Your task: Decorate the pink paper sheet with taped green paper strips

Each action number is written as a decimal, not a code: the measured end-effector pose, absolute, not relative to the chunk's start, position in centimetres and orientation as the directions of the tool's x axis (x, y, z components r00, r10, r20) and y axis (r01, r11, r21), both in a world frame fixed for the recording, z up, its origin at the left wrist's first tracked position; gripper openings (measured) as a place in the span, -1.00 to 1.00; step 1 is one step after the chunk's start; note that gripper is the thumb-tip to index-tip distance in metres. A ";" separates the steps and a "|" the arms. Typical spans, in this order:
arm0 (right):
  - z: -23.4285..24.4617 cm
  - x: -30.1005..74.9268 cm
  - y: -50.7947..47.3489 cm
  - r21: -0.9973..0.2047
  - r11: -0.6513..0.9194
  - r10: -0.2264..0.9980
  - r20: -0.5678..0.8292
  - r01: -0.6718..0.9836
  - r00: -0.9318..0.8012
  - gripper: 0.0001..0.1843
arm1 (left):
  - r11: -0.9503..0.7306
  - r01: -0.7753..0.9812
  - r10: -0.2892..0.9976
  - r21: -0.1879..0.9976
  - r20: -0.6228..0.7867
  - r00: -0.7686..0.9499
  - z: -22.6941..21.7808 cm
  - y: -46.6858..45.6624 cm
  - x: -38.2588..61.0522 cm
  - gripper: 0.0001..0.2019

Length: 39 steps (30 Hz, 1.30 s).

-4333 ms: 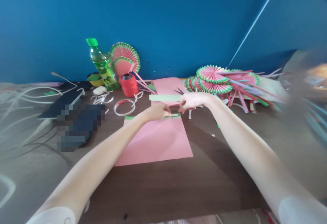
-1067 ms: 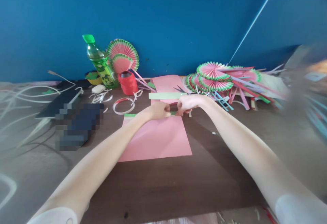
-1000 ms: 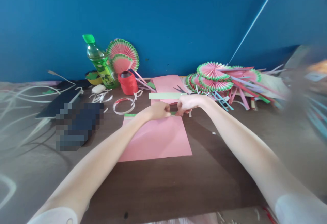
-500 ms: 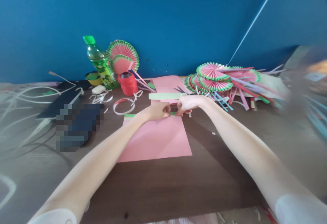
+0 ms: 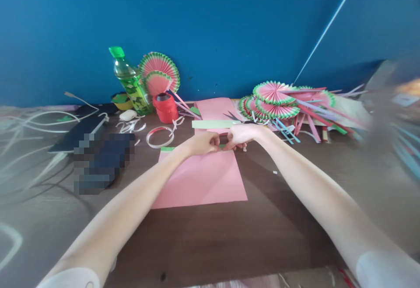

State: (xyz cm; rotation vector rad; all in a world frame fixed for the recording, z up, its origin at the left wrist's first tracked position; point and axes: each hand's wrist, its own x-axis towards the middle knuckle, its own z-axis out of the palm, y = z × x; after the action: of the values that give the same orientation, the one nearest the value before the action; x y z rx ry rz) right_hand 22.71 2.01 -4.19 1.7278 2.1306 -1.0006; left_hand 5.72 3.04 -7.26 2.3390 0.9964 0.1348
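Observation:
A sheet of pink paper (image 5: pixel 200 185) lies flat on the dark table, with a green paper strip (image 5: pixel 168 149) along its far edge. My left hand (image 5: pixel 205 142) is closed, fingertips pinched at that strip near the middle of the edge. Right beside it, my right hand (image 5: pixel 239 135) has its fingers curled down onto the strip's right part. The fingers hide much of the strip between them. Just beyond my hands lies a pale green strip (image 5: pixel 210 124), over another pink sheet (image 5: pixel 215 107). Scissors (image 5: pixel 232 116) rest there, their handles partly behind my right hand.
Pleated paper fans (image 5: pixel 274 95) and coloured sticks are heaped at the back right. To the left stand a green bottle (image 5: pixel 129 78), more fans (image 5: pixel 159 69) and a red container (image 5: pixel 166 109). A tape roll (image 5: pixel 160 138), a dark blurred-out object (image 5: pixel 106 165) and cables lie nearby.
Both hands stay at the green strip on the far edge, with only a slight shift of the right fingers. The whole view has moved a little.

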 end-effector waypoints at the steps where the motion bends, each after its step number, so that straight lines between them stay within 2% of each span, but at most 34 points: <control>1: -4.2 22.6 2.0 -0.352 0.081 0.782 -0.557 0.933 -0.278 -0.50 | -0.554 0.620 0.684 0.556 -0.121 0.719 -7.3 3.0 5.7 -0.87; 5: -4.3 22.6 2.0 -0.325 0.095 0.787 -0.555 0.941 -0.271 -0.49 | -0.570 0.619 0.679 0.540 -0.116 0.725 -7.3 3.2 5.5 -0.86; 10: -4.3 22.7 2.0 -0.341 0.094 0.774 -0.566 0.935 -0.284 -0.53 | -0.563 0.639 0.663 0.523 -0.175 0.728 -7.3 3.4 5.4 -0.80; 12: -4.1 22.8 2.0 -0.351 0.093 0.765 -0.574 0.932 -0.292 -0.55 | -0.589 0.631 0.653 0.504 -0.164 0.740 -7.2 3.3 5.4 -0.78; 17: -3.8 23.2 1.8 -0.382 0.095 0.747 -0.583 0.919 -0.319 -0.62 | -0.647 0.615 0.641 0.451 -0.115 0.759 -6.7 2.8 5.5 -0.85; 22: -3.5 23.8 1.9 -0.454 0.137 0.796 -0.479 0.880 -0.371 -0.49 | -0.621 0.645 0.667 0.445 -0.133 0.733 -5.9 2.8 5.2 -0.83; 25: -3.3 24.0 1.9 -0.512 0.189 0.810 -0.401 0.838 -0.428 -0.46 | -0.579 0.652 0.672 0.489 -0.167 0.722 -5.3 2.9 4.8 -0.83; 31: -2.8 23.7 1.5 -0.563 0.205 0.815 -0.354 0.801 -0.458 -0.55 | -0.404 0.562 0.633 0.722 -0.223 0.741 -4.8 3.0 3.9 -0.89; 39: -3.1 24.1 2.0 -0.526 0.114 0.900 -0.305 0.843 -0.312 -0.65 | -0.330 0.556 0.627 0.763 -0.264 0.733 -4.6 3.0 3.8 -0.94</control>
State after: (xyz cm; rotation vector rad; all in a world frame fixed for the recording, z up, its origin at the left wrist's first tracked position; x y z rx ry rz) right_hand 24.11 2.00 -3.08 1.8918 2.4094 -1.0286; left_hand 3.77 2.97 -4.61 2.0131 0.8974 0.0967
